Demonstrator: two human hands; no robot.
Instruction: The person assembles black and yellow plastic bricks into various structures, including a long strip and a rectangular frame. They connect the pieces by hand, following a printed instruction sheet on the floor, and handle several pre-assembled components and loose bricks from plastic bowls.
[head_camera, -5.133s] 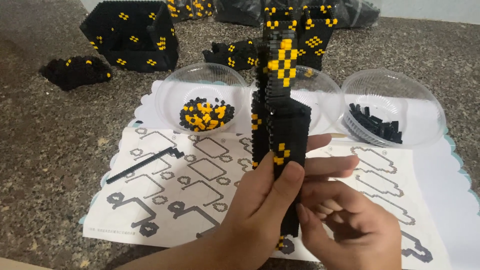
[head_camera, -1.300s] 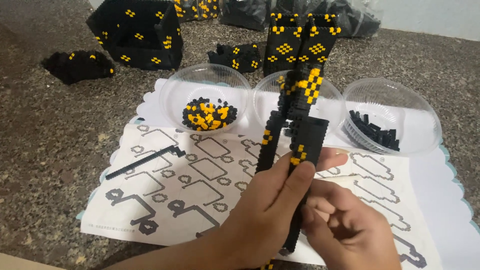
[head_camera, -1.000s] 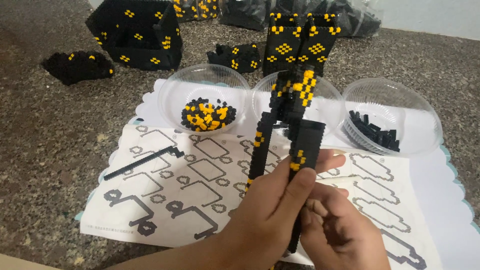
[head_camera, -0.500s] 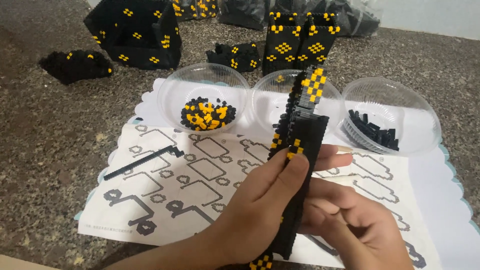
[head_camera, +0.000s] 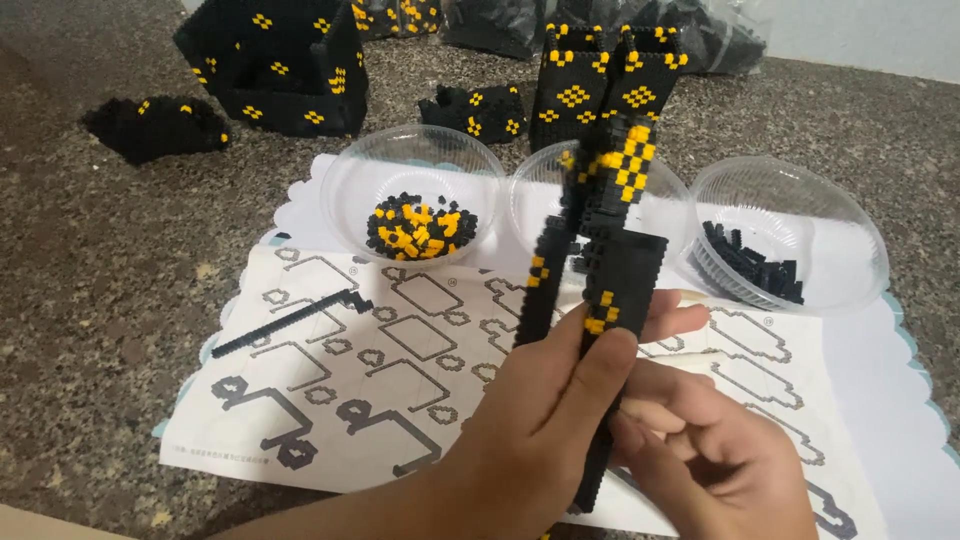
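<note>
A tall, narrow model of small black and yellow bricks (head_camera: 615, 270) stands upright over the printed instruction sheet (head_camera: 330, 390). My left hand (head_camera: 545, 425) wraps around its lower half, with the thumb pressed on a yellow patch. My right hand (head_camera: 715, 455) touches the model's lower right side with its fingertips, just below the left thumb. The model's bottom end hangs near the sheet between both hands.
Three clear bowls stand behind the sheet: one with black and yellow bricks (head_camera: 420, 225), an almost bare middle one (head_camera: 530, 190), one with black bricks (head_camera: 760, 265). A thin black strip (head_camera: 290, 322) lies on the sheet. Finished black and yellow blocks (head_camera: 275, 65) stand at the back.
The model has been turned and tilted in my hands over the frames. Its yellow top leaned right and came back nearer upright. Both hands keep their hold low on it.
</note>
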